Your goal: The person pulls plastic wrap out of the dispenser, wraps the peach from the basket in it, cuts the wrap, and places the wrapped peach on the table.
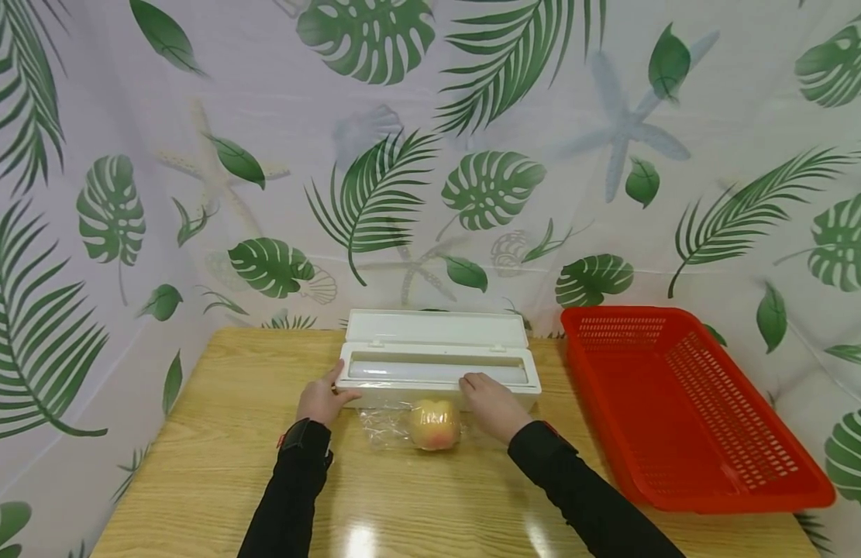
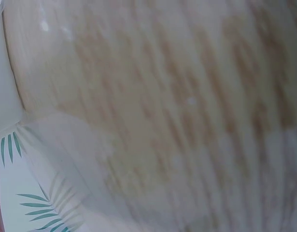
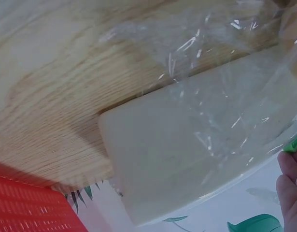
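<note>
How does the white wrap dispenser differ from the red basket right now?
The wrap dispenser is white, solid-walled and narrow, lid open, with both hands on it; the red basket is perforated, wider, lidless and untouched. The dispenser sits centre, the basket to its right. Both rest on the wooden table.
</note>
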Demonstrator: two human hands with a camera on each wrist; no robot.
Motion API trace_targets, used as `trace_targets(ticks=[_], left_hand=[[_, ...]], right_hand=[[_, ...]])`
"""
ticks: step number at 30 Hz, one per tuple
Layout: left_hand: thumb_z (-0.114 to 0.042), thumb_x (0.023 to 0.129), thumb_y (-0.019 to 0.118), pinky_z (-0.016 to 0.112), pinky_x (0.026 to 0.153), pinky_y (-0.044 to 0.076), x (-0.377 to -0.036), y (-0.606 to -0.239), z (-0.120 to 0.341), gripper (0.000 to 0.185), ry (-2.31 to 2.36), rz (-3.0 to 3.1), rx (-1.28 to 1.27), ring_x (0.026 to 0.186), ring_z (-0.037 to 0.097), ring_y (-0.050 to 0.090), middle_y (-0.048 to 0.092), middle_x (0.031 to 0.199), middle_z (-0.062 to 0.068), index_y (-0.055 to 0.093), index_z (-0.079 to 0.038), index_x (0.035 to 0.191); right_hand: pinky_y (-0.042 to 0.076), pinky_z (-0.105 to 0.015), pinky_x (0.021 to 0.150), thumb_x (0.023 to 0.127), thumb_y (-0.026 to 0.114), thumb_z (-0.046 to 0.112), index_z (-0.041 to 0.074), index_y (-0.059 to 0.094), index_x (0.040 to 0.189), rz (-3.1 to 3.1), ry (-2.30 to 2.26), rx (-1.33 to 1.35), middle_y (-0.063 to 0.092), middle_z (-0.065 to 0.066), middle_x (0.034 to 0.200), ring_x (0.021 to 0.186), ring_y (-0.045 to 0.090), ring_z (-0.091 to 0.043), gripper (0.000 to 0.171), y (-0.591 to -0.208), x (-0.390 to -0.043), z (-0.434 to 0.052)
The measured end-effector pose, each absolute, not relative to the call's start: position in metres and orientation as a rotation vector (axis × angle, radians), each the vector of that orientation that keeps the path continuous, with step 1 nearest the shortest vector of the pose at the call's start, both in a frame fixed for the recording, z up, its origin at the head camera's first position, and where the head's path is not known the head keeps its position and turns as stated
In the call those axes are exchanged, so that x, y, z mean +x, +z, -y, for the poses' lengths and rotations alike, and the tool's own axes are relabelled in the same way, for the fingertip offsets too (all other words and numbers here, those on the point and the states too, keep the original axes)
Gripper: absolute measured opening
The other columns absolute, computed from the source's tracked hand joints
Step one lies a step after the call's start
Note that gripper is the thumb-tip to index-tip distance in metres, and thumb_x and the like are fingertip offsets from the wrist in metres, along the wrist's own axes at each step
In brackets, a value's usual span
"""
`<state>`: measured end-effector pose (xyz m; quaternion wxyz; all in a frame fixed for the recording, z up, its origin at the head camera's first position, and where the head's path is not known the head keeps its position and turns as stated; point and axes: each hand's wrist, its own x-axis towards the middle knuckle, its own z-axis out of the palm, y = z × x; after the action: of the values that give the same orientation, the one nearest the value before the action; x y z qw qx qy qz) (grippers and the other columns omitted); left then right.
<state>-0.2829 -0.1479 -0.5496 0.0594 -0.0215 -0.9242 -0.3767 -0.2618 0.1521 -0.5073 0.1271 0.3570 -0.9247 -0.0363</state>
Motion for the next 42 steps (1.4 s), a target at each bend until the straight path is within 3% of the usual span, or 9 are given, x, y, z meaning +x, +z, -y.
trace_targets(ticks=[12, 19, 30, 36, 42], left_hand=[[-0.03, 0.071, 0.071, 0.026, 0.049, 0.024, -0.284, -0.551, 0.149, 0.074, -1.155, 2.812, -0.055, 0.048, 0.013, 0.025, 0.039, 0.051, 0.002, 0.038, -0.005, 0.132], [-0.03, 0.071, 0.071, 0.025, 0.048, 0.025, -0.284, -0.552, 0.149, 0.074, -1.143, 2.797, -0.059, 0.046, 0.012, 0.027, 0.033, 0.049, -0.002, 0.039, -0.005, 0.132], [-0.027, 0.071, 0.071, 0.025, 0.048, 0.024, -0.279, -0.546, 0.146, 0.072, -1.17, 2.792, -0.071, 0.047, 0.012, 0.026, 0.034, 0.049, -0.001, 0.04, -0.003, 0.131], [-0.029, 0.07, 0.071, 0.025, 0.049, 0.024, -0.28, -0.546, 0.147, 0.072, -1.147, 2.797, -0.057, 0.049, 0.013, 0.027, 0.043, 0.053, 0.003, 0.04, -0.003, 0.131], [-0.028, 0.071, 0.071, 0.026, 0.049, 0.025, -0.28, -0.547, 0.146, 0.072, -1.156, 2.796, -0.054, 0.05, 0.014, 0.029, 0.052, 0.061, 0.01, 0.04, -0.003, 0.131]], right_hand=[[0.041, -0.034, 0.085, 0.072, 0.064, -0.008, -0.007, 0.054, 0.109, 2.739, -0.073, 0.998, 0.053, -0.018, 0.104, 0.098, 0.051, -0.029, 0.038, -0.507, -0.258, -0.168], [0.042, -0.034, 0.084, 0.075, 0.06, -0.01, -0.007, 0.055, 0.107, 2.729, -0.079, 0.96, 0.054, -0.018, 0.104, 0.096, 0.051, -0.029, 0.033, -0.507, -0.257, -0.174], [0.043, -0.035, 0.083, 0.068, 0.065, -0.012, -0.007, 0.056, 0.105, 2.7, -0.022, 0.949, 0.054, -0.018, 0.102, 0.096, 0.052, -0.029, 0.038, -0.511, -0.257, -0.179], [0.042, -0.035, 0.084, 0.066, 0.066, -0.011, -0.008, 0.056, 0.105, 2.692, -0.009, 0.952, 0.055, -0.018, 0.102, 0.096, 0.052, -0.03, 0.041, -0.513, -0.258, -0.184], [0.042, -0.034, 0.084, 0.072, 0.062, -0.012, -0.008, 0.057, 0.105, 2.679, -0.048, 0.954, 0.055, -0.018, 0.103, 0.096, 0.052, -0.029, 0.034, -0.515, -0.259, -0.189]])
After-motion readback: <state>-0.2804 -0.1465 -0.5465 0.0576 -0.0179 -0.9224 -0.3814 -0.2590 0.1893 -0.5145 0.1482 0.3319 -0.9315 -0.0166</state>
